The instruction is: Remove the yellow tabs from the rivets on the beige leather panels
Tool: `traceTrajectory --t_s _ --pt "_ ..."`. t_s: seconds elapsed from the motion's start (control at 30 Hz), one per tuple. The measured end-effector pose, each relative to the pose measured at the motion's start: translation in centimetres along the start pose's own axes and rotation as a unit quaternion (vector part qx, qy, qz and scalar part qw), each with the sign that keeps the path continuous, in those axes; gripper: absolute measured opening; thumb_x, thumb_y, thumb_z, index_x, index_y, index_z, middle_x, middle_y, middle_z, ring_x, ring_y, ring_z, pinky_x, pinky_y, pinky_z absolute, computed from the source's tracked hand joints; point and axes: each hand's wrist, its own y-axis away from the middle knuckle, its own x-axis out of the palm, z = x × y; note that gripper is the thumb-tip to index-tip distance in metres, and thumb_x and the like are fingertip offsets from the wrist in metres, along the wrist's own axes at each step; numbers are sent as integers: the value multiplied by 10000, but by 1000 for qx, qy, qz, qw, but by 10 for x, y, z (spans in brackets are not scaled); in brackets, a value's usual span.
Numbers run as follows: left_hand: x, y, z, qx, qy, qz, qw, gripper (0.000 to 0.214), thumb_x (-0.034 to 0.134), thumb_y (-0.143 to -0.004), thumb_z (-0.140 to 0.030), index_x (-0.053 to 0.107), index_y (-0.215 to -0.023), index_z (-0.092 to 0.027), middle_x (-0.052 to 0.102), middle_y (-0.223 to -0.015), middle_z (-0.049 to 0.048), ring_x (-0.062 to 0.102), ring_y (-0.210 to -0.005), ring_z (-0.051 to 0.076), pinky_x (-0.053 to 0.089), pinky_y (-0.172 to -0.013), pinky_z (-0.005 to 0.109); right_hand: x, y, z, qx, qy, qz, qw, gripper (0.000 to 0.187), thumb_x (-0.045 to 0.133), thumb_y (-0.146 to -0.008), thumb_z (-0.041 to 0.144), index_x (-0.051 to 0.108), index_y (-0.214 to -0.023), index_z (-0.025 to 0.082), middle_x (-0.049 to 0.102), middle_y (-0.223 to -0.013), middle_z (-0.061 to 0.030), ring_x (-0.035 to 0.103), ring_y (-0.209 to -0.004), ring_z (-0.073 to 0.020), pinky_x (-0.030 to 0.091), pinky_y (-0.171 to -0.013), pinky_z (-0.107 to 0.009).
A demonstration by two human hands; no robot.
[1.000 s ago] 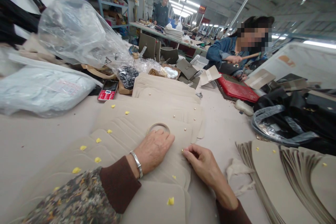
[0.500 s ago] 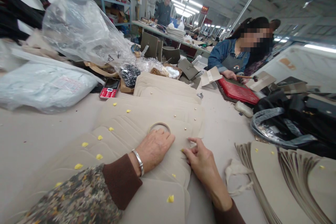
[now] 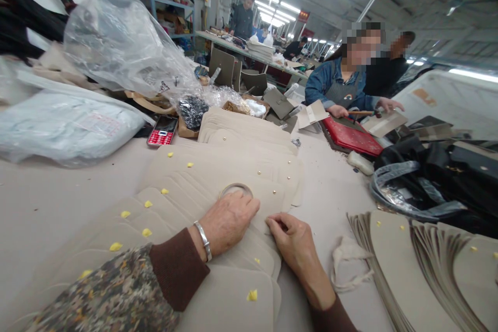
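My left hand (image 3: 227,225), wearing a silver bracelet, lies over a narrow ring-shaped roll of tape (image 3: 236,187) with its fingers curled on it. Only the roll's far rim shows. Beneath are overlapping beige panels (image 3: 210,166), fanned out across the table. Small yellow tabs (image 3: 252,295) are stuck on many of them, and a few panels carry small metal studs (image 3: 274,192). Just right of the left hand, my right hand (image 3: 293,241) pinches thumb and forefinger together at the panels' right edge. What is between those fingertips is too small to make out.
Fanned stacks of beige panels (image 3: 400,264) stand at the right, beside a cloth scrap (image 3: 348,259). Behind them are black bags (image 3: 439,171). A red-and-black phone (image 3: 162,132) and plastic bags (image 3: 70,127) lie left. Across the table, a co-worker (image 3: 342,83) holds a hammer over a red block (image 3: 352,135).
My right forefinger has come down to meet the thumb, and the yellow bit at the thumb tip no longer shows. My left hand has barely moved. The co-worker's head and one hand have lifted.
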Motion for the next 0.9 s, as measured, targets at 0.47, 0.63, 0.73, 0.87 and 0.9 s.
traceTrajectory --t_s 0.47,0.63,0.73,0.87,0.9 --pt "5 3 5 10 8 -1 1000 129 426 -917 -102 525 -870 -171 578 -851 43 474 -788 211 395 -722 342 -16 4 -16 150 -236 119 953 324 566 -821 421 683 -927 139 577 -527 27 529 -460 -118 425 -468 -217" --pt "4 3 4 10 9 -3 1000 126 424 -927 -119 528 -874 -168 579 -852 46 477 -793 211 397 -721 339 -10 5 -5 19 -86 61 994 205 590 -814 312 720 -741 171 690 -666 -30 607 -613 -155 438 -590 -243" --pt "2 3 4 8 5 -9 1000 134 418 -925 -117 531 -873 -167 579 -851 47 481 -793 213 403 -721 344 -8 6 -2 -12 -39 55 998 178 589 -802 258 739 -741 186 725 -726 -36 639 -666 -171 448 -638 -252" --pt "1 3 4 10 12 -12 1000 142 418 -925 -119 540 -871 -168 586 -843 44 493 -779 209 411 -706 337 -9 6 2 -4 -42 84 996 171 573 -763 199 727 -692 187 694 -621 -1 604 -563 -140 423 -556 -215" --pt "0 3 4 13 16 -14 1000 146 417 -929 -122 542 -872 -169 590 -838 41 497 -772 206 413 -700 332 -10 5 4 1 -40 95 995 170 564 -744 178 715 -664 184 677 -585 9 588 -533 -131 407 -529 -205"
